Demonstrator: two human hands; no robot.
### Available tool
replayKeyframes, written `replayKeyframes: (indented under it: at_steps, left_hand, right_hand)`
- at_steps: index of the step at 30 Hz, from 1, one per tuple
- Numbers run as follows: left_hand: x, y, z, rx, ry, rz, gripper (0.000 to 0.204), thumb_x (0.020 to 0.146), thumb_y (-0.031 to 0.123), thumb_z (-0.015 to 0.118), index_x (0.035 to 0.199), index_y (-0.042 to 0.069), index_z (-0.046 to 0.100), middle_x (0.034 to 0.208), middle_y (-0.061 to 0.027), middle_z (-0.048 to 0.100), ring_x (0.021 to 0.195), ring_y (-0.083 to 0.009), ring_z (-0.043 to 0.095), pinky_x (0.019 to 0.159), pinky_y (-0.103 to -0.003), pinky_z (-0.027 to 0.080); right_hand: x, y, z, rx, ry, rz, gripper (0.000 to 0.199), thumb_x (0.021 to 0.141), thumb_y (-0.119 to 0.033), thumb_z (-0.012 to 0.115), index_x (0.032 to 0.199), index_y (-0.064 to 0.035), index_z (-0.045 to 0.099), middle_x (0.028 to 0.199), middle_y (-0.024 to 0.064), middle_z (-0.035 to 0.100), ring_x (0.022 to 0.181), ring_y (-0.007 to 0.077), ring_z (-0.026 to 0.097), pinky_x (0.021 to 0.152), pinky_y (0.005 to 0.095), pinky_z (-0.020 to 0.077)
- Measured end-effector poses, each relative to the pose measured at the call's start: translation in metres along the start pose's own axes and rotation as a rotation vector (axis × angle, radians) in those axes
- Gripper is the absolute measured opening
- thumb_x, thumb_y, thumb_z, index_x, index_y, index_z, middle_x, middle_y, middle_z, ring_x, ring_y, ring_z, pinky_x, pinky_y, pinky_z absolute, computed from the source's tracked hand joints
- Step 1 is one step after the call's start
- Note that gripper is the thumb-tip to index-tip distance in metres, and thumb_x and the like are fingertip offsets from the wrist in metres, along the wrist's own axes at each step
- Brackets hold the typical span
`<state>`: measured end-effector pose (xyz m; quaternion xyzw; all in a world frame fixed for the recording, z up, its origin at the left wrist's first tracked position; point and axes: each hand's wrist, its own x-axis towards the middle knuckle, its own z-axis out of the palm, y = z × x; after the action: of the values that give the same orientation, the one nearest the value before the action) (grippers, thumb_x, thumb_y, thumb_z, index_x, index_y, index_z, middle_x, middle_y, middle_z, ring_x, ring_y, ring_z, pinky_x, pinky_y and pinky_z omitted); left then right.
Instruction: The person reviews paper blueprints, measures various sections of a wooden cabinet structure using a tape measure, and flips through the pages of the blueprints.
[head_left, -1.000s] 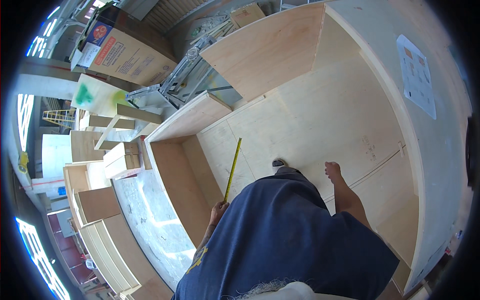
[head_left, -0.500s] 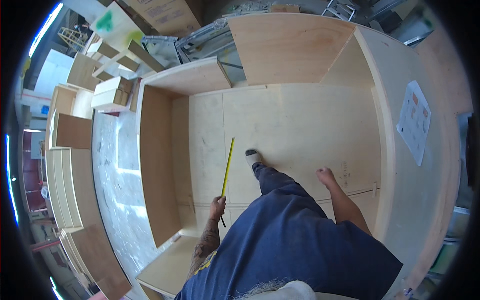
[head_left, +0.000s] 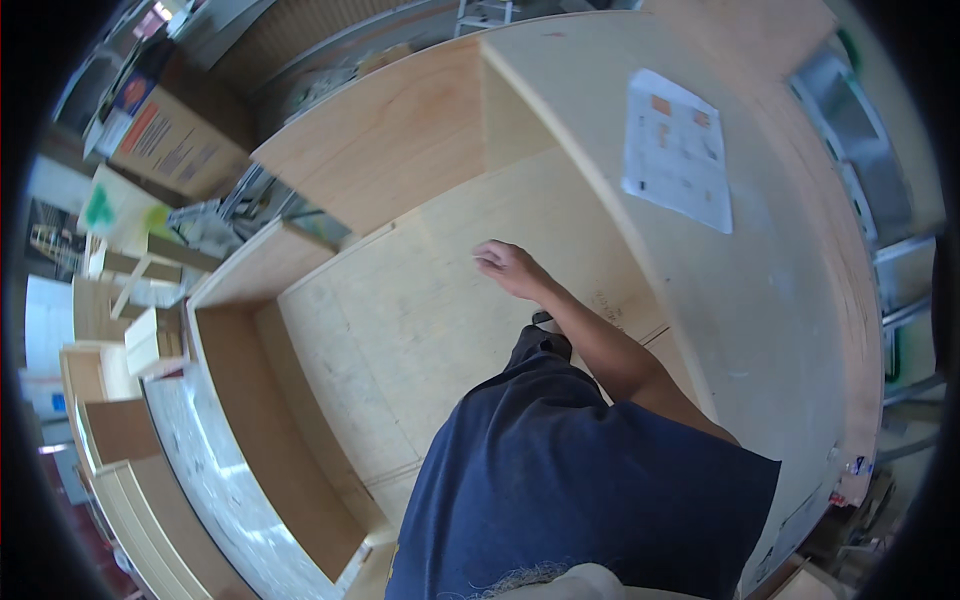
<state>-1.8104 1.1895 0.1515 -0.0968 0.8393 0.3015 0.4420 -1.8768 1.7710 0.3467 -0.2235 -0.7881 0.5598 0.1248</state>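
Note:
My right hand [head_left: 512, 270] is raised in front of my body, above the pale plywood panel [head_left: 400, 310]. Its fingers are loosely curled in, and I see nothing held in them. No surface touches it. My left hand is out of sight behind my body, and the tape measure is out of view too. I stand inside a large wooden frame, with one dark-tipped shoe [head_left: 543, 318] showing on the panel. Nearest on the right is the wide, pale side board [head_left: 750, 300] of the frame.
A printed sheet [head_left: 680, 150] lies on the right side board. An upright wooden panel [head_left: 390, 130] closes part of the far side. The brown left wall [head_left: 265, 420] borders a shiny surface [head_left: 215, 450]. Cardboard boxes [head_left: 175, 145] and stacked boards [head_left: 145, 520] stand beyond.
My view has turned to the right. My right hand has swung forward and up across the panel. My left hand, which held a yellow tape measure, has gone out of view.

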Motion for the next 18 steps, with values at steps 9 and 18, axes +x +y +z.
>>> replayKeyframes:
  at_steps: [9,18]
  left_hand:
    - [0.049,0.259,0.068,-0.006,0.047,0.241,0.043,0.103,0.039,0.058,0.127,0.003,0.059,0.090,-0.0053,0.066,0.072,-0.0123,0.059,0.057,-0.030,0.049]
    - [-0.030,0.648,0.157,0.276,-0.079,0.981,0.054,0.092,0.028,0.073,0.134,-0.002,0.055,0.107,-0.0157,0.065,0.099,-0.0243,0.063,0.092,-0.038,0.052]
  right_hand:
    - [-0.004,0.030,-0.283,-0.219,0.628,-0.147,0.040,0.092,-0.024,0.075,0.121,0.0012,0.064,0.116,0.0214,0.069,0.111,0.0343,0.066,0.096,0.0441,0.0534]
    - [-0.070,0.120,-0.438,-0.692,1.023,0.790,0.092,0.075,-0.055,0.084,0.139,0.0012,0.049,0.138,0.0295,0.045,0.128,0.0485,0.044,0.108,0.0571,0.0365]
